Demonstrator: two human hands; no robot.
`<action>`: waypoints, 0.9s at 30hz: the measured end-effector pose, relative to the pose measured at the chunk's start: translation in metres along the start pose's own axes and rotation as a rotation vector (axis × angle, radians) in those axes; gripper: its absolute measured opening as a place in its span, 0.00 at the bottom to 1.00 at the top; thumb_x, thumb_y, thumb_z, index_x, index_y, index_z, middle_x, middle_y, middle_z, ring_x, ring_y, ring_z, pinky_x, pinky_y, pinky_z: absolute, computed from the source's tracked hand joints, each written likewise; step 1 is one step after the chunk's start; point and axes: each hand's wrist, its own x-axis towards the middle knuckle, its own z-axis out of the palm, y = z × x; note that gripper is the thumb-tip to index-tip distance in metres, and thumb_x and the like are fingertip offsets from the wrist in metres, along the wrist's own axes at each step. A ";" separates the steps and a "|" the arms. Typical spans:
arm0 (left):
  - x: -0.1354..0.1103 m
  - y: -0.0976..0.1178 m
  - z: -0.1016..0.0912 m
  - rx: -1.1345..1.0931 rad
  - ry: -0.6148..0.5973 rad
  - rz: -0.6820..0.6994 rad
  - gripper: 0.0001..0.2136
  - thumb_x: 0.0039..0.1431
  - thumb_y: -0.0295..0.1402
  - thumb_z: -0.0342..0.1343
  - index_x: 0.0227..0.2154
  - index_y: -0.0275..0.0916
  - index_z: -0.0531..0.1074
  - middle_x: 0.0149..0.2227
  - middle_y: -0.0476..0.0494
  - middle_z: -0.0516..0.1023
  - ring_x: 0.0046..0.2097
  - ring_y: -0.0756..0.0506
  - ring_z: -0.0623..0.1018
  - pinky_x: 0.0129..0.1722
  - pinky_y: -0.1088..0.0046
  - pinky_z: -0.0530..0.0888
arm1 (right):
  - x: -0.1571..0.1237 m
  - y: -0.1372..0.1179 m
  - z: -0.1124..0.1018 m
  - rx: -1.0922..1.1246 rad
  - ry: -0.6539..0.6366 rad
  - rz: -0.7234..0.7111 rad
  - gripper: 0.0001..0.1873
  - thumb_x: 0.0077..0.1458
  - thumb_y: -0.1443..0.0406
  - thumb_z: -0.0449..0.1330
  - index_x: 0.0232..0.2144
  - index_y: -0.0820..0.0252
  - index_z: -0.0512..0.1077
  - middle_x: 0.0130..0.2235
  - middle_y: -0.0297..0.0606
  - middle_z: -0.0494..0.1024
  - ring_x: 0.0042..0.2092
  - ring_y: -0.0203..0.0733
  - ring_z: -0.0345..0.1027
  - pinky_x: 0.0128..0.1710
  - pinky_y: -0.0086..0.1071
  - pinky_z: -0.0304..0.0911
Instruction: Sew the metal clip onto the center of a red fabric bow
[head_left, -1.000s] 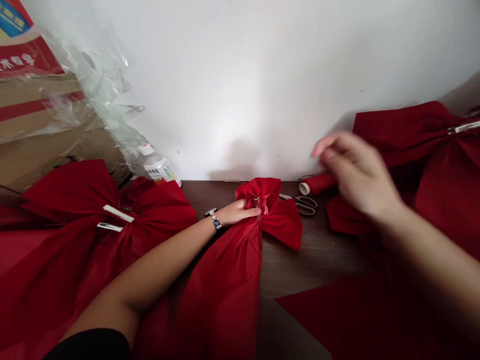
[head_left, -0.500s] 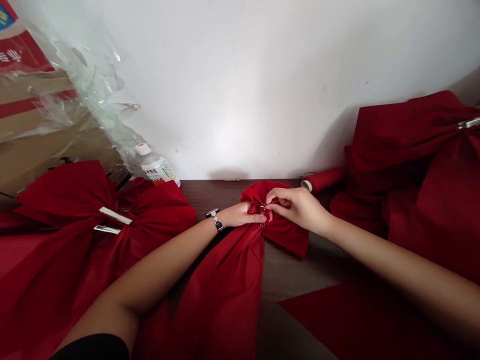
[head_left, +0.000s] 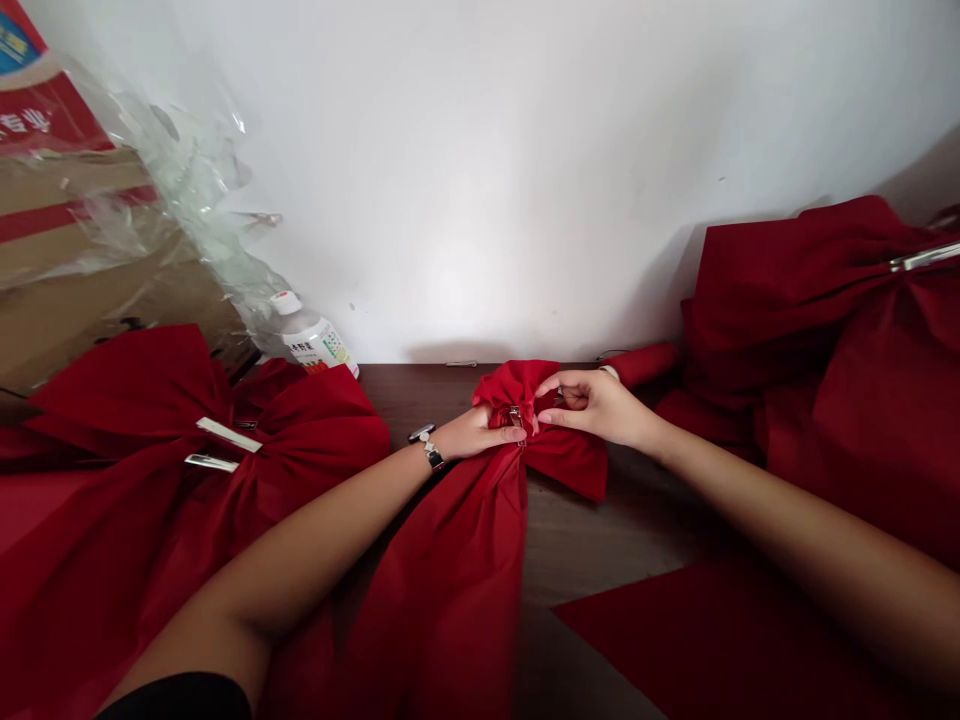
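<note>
My left hand point(head_left: 474, 434), with a watch and bracelet at its wrist, grips the gathered middle of a red fabric bow point(head_left: 442, 590). Its thumb presses beside a small metal clip point(head_left: 515, 414) at the gather; the other fingers are hidden behind the cloth. My right hand point(head_left: 596, 405) is just right of the clip. Its thumb and index finger are parted, and I make out nothing held between them. The bow's loops spread above and to the right of the gather, while a long tail hangs toward me.
At left lies another red bow point(head_left: 307, 440) with a pale clip point(head_left: 229, 435), near a bottle point(head_left: 319, 340) and a cardboard box point(head_left: 75, 270). At right are more red bows point(head_left: 787, 300) and a red roll point(head_left: 645, 364). A flat red cloth point(head_left: 720, 640) lies on the dark table point(head_left: 585, 560).
My right thumb and index finger have parted and drawn slightly off the metal clip. My left hand keeps its grip, and the bow has tilted a little.
</note>
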 end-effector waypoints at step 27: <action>-0.001 -0.003 0.002 0.131 -0.034 0.044 0.22 0.57 0.50 0.53 0.46 0.38 0.69 0.51 0.41 0.73 0.52 0.44 0.71 0.57 0.68 0.63 | 0.005 0.012 -0.002 0.381 -0.220 0.108 0.13 0.53 0.63 0.56 0.40 0.62 0.62 0.26 0.30 0.66 0.26 0.30 0.57 0.27 0.25 0.56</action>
